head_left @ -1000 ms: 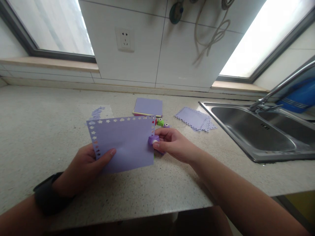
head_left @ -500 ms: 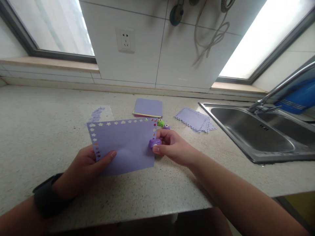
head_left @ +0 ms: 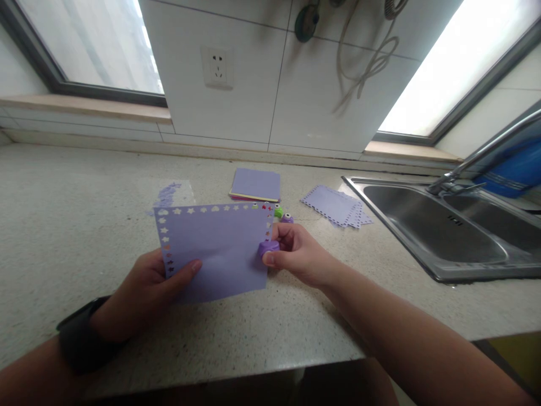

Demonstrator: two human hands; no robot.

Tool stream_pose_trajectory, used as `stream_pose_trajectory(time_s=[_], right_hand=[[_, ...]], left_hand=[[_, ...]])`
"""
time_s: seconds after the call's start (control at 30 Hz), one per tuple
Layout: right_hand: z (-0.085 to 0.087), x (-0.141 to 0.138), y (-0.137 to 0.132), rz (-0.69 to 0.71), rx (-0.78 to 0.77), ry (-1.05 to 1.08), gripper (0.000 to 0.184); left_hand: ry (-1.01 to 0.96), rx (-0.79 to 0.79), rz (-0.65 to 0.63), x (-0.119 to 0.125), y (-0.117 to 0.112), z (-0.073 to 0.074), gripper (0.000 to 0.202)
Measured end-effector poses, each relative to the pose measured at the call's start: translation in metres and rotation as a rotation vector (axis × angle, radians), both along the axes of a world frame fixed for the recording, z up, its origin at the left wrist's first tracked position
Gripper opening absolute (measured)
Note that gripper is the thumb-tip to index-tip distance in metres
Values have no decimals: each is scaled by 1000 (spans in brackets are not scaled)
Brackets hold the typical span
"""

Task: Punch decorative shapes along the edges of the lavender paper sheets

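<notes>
My left hand (head_left: 147,290) grips the lower left corner of a purple paper sheet (head_left: 217,248), thumb on top. Small star and heart shapes are punched along the sheet's top, left and right edges. My right hand (head_left: 298,254) pinches a small purple craft punch (head_left: 269,247) clamped on the sheet's right edge, about halfway down. The sheet is held just above the speckled countertop (head_left: 76,203).
Two more small punches, green (head_left: 278,211) and purple (head_left: 287,218), lie behind my right hand. A stack of coloured paper (head_left: 255,184) and several punched purple sheets (head_left: 333,204) lie further back. A steel sink (head_left: 439,231) with a tap is on the right. Purple scraps (head_left: 168,193) lie at back left.
The punch in my right hand has slid a little down the sheet's right edge, leaving more punched holes above it. The left hand keeps its hold.
</notes>
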State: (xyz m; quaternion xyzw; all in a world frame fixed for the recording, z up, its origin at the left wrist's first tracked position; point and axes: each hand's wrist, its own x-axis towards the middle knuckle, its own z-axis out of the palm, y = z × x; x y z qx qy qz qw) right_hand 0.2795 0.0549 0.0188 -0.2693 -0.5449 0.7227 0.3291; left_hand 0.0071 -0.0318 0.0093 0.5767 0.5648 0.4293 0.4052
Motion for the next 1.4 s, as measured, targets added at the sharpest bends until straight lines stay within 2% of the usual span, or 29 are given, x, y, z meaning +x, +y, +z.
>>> stream_pose_trajectory(time_s=[0.5,0.83,1.0,1.23,1.4], right_hand=[[3,-4,-7,-74,24,-3,40],[2,0,-4,-19,54,-15,42],[-3,10,2,-6,91,-2,34],[3,16,16,-221,115,61,24],[2,26,30,-391,287,3,18]], left_hand=[[-30,56,39,0,0,-5,23],[-36,25,73,-1,-1,-6,24],[-64,-4,91,-1,0,-7,23],[-153,-93,120,1,1,-3,27],[-239,-113,138,7,3,3,25]])
